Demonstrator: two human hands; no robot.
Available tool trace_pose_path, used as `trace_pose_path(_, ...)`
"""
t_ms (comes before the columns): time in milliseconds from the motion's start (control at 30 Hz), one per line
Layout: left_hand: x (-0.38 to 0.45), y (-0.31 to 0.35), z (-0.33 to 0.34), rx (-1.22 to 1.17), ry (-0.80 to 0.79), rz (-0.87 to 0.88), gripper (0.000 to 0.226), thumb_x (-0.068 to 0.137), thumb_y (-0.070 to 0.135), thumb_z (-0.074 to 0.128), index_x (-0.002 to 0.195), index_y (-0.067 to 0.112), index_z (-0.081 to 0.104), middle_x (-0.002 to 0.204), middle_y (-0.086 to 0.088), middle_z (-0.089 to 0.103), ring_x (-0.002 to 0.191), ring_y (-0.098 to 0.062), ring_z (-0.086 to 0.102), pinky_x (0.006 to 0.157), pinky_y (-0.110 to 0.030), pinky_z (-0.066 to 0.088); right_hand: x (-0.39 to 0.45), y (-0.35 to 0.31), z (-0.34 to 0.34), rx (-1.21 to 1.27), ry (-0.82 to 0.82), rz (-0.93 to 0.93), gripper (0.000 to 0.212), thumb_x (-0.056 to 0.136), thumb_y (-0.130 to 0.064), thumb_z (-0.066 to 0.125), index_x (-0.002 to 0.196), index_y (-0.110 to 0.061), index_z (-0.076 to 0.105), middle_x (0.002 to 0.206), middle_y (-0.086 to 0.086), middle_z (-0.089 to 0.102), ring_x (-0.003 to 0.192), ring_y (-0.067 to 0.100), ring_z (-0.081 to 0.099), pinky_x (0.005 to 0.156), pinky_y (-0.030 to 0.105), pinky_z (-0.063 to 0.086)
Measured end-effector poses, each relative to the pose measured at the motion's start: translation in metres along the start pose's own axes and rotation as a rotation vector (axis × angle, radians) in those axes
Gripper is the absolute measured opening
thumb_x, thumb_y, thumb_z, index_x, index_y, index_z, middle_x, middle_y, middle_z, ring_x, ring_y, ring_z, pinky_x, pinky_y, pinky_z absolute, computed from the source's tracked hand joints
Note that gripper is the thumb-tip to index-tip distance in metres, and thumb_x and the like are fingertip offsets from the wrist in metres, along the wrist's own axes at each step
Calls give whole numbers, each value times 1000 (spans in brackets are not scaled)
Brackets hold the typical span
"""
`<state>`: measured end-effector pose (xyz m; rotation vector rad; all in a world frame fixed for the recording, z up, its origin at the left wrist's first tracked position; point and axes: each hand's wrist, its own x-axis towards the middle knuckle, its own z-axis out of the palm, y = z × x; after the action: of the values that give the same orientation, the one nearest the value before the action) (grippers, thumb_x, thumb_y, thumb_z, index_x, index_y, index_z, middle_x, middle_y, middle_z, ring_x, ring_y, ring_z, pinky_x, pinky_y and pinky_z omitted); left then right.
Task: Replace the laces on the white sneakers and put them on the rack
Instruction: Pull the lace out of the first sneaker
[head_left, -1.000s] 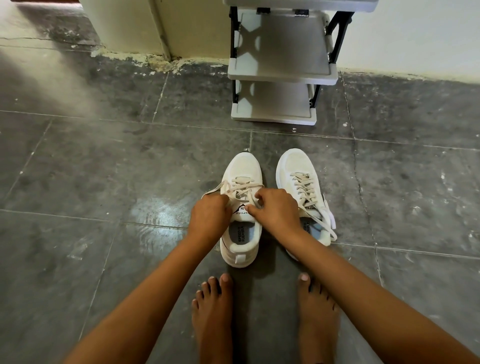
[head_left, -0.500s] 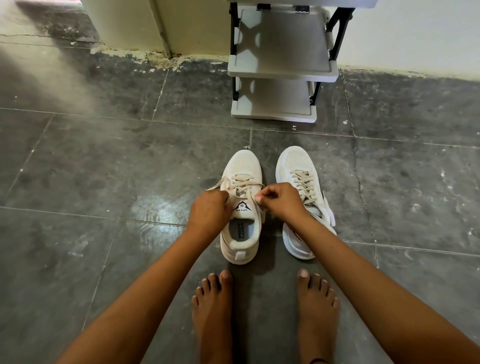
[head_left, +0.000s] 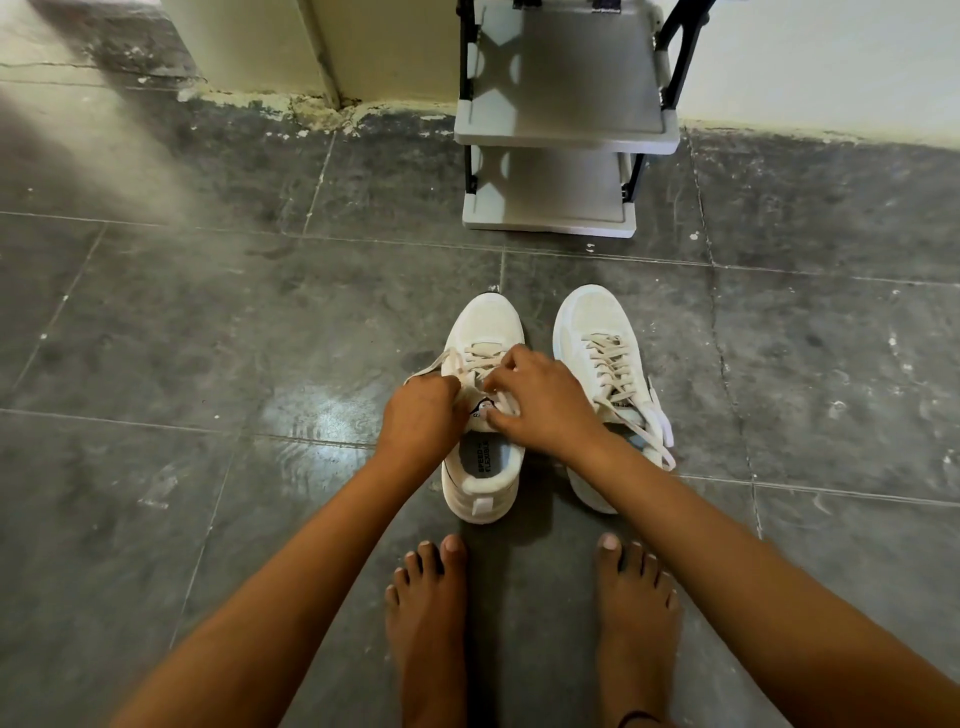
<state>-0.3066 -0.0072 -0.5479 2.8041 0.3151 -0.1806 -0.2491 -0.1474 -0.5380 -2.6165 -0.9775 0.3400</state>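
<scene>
Sneakers first: I see the white pair side by side on the grey tiled floor (head_left: 156, 312), toes toward the rack, the left sneaker (head_left: 485, 332) under both hands and the right sneaker (head_left: 597, 327) just beside it. My left hand (head_left: 421, 415) is curled into a loose fist at the left edge of the tongue, fingers closed on a strand of the beige lace (head_left: 480, 358), with a loop of it trailing out past the knuckles toward the floor. My right hand (head_left: 540, 400) lies over the upper eyelets, fingers bent and pinching the same lace near the top of the tongue; I cannot tell exactly which strand it has. The left sneaker's opening shows its printed insole, with nothing inside. The right sneaker is laced, its loose ends draped over the outer side down to the floor. Beyond the pair stands the shoe rack (head_left: 550, 226) against the wall, two grey shelves in view, both bare. Both forearms reach forward and converge over the shoe, and two bare feet (head_left: 431, 623) stand just behind the heels.
</scene>
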Motion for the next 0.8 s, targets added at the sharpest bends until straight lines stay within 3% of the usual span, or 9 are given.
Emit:
trace_pose_path(133,0,2,-2,27,-7,-11,30,96,28,48,91,4,66,88,-14,64,74,-28,54,59,-31,39,5,-5,0,-137,88,-39,24,90,-26,58,106,-11,68,109,8,54,102,27,51,83,36,36)
trace_pose_path(200,1,7,-1,59,-28,2,30,96,26,46,94,4,66,91,-15,64,79,-29,57,60,-30,36,11,-16,-8,232,163,8,11,87,-20,63,89,-12,69,96,7,56,92,20,54,81,31,40)
trace_pose_path(267,4,12,1,67,-59,15,26,95,20,45,100,4,64,95,-16,64,84,-32,60,64,-34,42,20,-36,-24,691,215,38,9,84,-14,68,77,-13,63,80,0,51,73,2,52,72,13,39)
trace_pose_path(333,5,13,2,70,-68,3,27,96,21,44,101,3,63,92,-15,64,82,-31,60,65,-35,45,28,-51,-39,785,275,53,7,83,-13,69,79,-8,67,75,-8,47,66,-1,51,66,8,37)
trace_pose_path(433,1,2,1,-29,-48,-73,36,95,33,49,87,0,61,77,-13,59,75,-31,58,60,-33,39,34,-39,-40,598,256,186,37,86,-14,64,122,-8,60,103,3,60,95,19,60,79,21,40)
trace_pose_path(467,-1,-3,1,-86,-37,-93,35,93,36,52,89,3,64,78,-14,62,77,-32,60,61,-33,42,30,-29,-35,521,133,235,58,88,-17,62,141,-10,39,124,9,56,112,25,55,89,25,41)
trace_pose_path(533,-3,-9,-1,-187,-10,-124,34,87,43,59,102,13,66,87,-11,68,84,-30,63,67,-35,50,14,-13,-21,327,-156,275,88,88,-27,62,150,-10,2,151,13,30,131,30,39,104,34,36)
trace_pose_path(667,3,-1,-6,-229,77,-61,33,83,38,66,109,21,56,103,0,61,91,-22,59,71,-35,50,-18,-3,2,121,-207,212,72,90,-33,58,146,-6,21,149,12,32,130,29,40,103,34,33)
trace_pose_path(800,12,7,-4,-64,43,49,27,91,33,54,116,22,57,114,-5,54,93,-24,58,70,-36,50,-26,-7,16,134,-92,209,67,95,-27,48,149,-8,14,152,13,25,127,33,44,102,38,36)
